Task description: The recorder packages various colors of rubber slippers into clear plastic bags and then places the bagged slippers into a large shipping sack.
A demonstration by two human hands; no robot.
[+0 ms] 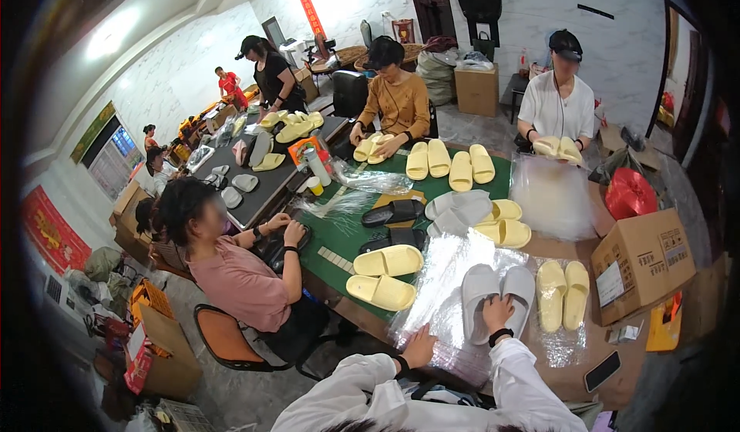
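A pair of light grey slide slippers (479, 287) lies side by side on clear plastic bags (443, 285) in front of me. My right hand (499, 313) is on the pair, its fingers closed over the inner edges where the two meet. At the near left edge of the bags, my left hand (418, 349) has its fingers drawn together on the plastic. To the right, a pair of pale yellow slippers (550, 297) rests on another clear bag. Left of the bags lies a second yellow pair (388, 261).
A cardboard box (644, 266) and a phone (602, 371) are on the table's right side. More yellow, grey and black slippers (393, 212) cover the green mat (327, 235). A person in pink (247, 278) sits at the left; two others work across the table.
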